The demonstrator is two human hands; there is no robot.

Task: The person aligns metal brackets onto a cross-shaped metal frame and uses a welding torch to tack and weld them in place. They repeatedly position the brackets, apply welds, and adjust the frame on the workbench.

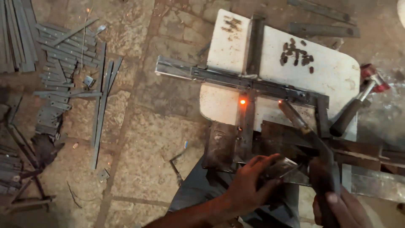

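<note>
Stone-paved floor [139, 139] all around, dusty and cracked. Far left: a heap of cut flat steel strips [55, 55], a few long ones lying loose beside it. Centre: a white slab serving as desk [333, 71], scorched with dark slag spots. On it, a steel bar frame [253, 86], one long bar across, one crossing it upright, a short leg at the right corner. Two fresh weld spots glowing orange: one at the crossing [242, 101], one further right on the long bar [279, 101].

Left hand [249, 185] closed, pressing a small metal piece against the frame's near end. Right hand [337, 209] gripped around a welding holder [325, 169], its rod [293, 114] angled up with the tip just beside the right-hand glow. Red-handled hammer [358, 101] leaning at the desk's right edge, untouched.

Best done, judging by this: left hand kept firm so the frame lies flat; rod tip held close to the joint, steady, at a slant; fingers well apart from the glowing tacks; slag chipped before any further pass.
</note>
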